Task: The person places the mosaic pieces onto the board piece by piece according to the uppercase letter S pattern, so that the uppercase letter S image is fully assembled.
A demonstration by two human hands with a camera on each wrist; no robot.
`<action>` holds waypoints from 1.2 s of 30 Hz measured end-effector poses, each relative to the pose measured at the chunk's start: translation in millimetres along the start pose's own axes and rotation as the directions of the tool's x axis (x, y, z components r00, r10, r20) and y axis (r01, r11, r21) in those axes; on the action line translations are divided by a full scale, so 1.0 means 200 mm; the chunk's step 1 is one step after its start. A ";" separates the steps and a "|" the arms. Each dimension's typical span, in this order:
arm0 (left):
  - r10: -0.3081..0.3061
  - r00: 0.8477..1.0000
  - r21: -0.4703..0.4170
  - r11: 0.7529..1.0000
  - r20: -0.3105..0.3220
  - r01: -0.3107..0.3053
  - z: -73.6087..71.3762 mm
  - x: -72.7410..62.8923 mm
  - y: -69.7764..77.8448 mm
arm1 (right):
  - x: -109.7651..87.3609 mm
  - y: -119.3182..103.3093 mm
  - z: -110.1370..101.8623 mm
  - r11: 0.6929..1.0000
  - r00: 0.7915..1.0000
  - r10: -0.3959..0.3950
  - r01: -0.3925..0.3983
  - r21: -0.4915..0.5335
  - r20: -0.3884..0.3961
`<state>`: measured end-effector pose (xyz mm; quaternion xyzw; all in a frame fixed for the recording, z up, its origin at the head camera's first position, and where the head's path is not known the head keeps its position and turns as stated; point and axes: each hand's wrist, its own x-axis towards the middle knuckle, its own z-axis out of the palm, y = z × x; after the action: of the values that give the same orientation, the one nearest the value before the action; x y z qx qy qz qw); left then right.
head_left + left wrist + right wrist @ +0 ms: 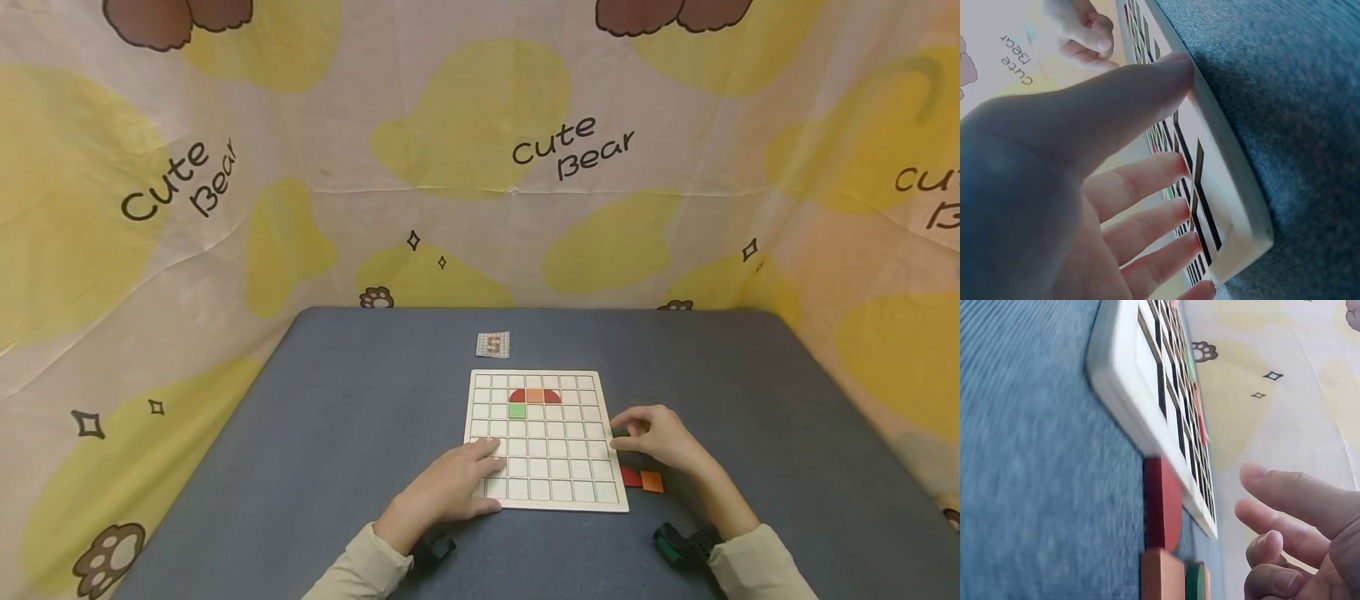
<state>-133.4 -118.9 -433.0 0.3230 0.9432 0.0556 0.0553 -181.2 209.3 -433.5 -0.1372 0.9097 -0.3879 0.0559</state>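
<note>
A white gridded board (547, 503) lies on the table. In its upper rows sit two red rounded pieces (552, 396), an orange square (535, 395) between them and a green square (517, 411) below the left one. My left hand (450, 482) rests on the board's lower left, fingers spread over the grid and thumb at the near edge. My right hand (662, 435) hovers by the right edge, thumb and forefinger apart with nothing between them, the other fingers bent. Below it lie a loose red piece (1163, 503), an orange block (1163, 575) and a green piece (1196, 581).
A small card (492, 344) with a printed grid pattern lies beyond the board. A patterned cloth (465, 167) hangs behind the blue-grey table (360, 392). Dark straps (682, 546) circle both wrists.
</note>
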 end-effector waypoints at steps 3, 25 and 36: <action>0.003 1.000 0.002 1.000 -0.003 -0.003 0.00 0.00 0.00 | -0.01 0.01 -0.02 1.000 1.000 0.005 -0.005 -0.018 -0.004; 0.012 1.000 0.008 1.000 -0.002 -0.012 0.00 0.00 0.00 | -0.07 0.13 -0.08 0.997 0.999 0.037 -0.039 -0.067 -0.024; 0.019 1.000 0.012 1.000 -0.003 -0.019 0.00 0.01 -0.01 | -0.07 0.15 -0.10 0.997 0.998 0.057 -0.056 -0.045 0.016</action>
<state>-135.9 -118.9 -433.4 0.3324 0.9404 0.0507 0.0514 -178.3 246.2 -440.9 -0.1161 0.9210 -0.3649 0.0715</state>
